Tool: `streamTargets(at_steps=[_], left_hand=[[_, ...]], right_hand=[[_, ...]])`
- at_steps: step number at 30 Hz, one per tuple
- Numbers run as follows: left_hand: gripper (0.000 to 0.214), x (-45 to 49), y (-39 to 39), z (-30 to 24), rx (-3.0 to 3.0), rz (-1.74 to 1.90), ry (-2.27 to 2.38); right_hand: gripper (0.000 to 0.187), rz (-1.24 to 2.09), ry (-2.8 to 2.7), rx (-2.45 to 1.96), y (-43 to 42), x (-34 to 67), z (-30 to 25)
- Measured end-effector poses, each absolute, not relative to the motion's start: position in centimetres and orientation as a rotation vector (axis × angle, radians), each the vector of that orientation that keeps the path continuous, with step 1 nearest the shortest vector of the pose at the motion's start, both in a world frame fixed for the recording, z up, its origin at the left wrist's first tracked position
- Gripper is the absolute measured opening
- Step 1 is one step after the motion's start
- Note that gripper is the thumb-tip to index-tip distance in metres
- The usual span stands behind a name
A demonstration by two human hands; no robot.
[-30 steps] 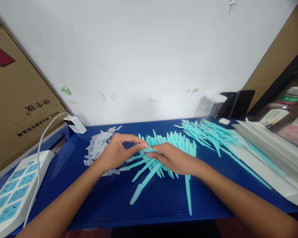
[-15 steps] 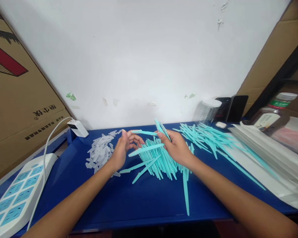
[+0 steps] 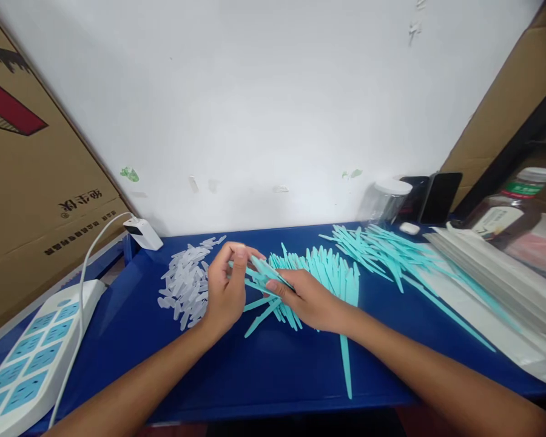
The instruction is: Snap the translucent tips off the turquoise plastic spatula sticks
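Note:
My right hand [image 3: 310,300] is closed round a small bunch of turquoise eyebrow razors [image 3: 264,270], their ends pointing up and left. Curled about the left ends of that bunch is my left hand [image 3: 226,285], with thumb and fingers drawn together; a bit of turquoise shows between them. Below and behind both hands lies a dense pile of the same razors [image 3: 332,270] on the blue table [image 3: 273,376]. Just left of my left hand is a heap of small translucent caps [image 3: 184,285]. The fingertips of my left hand are partly hidden.
More razors [image 3: 382,252] lie loosely at the right, partly on white plastic bags [image 3: 505,303]. Behind stand a clear jar [image 3: 388,203], a phone [image 3: 440,197] and a brown bottle [image 3: 500,209]. A power strip [image 3: 31,358] and a white charger [image 3: 143,233] sit at the left.
The bunch in my right hand has swung down and left, now tilted toward my left hand. My left hand has curled in closer around the razor ends.

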State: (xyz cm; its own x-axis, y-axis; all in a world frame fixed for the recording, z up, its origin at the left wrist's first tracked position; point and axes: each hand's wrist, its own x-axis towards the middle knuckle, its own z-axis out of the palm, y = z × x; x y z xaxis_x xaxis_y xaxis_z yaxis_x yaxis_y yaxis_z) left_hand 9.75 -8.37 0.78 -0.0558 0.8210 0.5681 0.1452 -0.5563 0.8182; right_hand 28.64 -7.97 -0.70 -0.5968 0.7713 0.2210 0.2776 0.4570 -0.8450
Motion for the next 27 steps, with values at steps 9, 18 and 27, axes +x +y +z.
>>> streamTargets(at_steps=[9,18,27], left_hand=[[0.033,9.8,-8.7,1.0,1.899,1.485,0.911],[0.036,9.3,-9.5,2.3,2.052,1.273,0.688],[0.042,10.6,-10.4,1.0,2.36,1.231,0.543]], right_hand=[[0.041,1.144,-2.304,-0.864,-8.7,28.8,0.4],[0.024,0.992,-2.351,-0.87,-9.2,28.9,1.1],[0.024,0.72,-2.416,-1.051,-10.3,28.5,1.5]])
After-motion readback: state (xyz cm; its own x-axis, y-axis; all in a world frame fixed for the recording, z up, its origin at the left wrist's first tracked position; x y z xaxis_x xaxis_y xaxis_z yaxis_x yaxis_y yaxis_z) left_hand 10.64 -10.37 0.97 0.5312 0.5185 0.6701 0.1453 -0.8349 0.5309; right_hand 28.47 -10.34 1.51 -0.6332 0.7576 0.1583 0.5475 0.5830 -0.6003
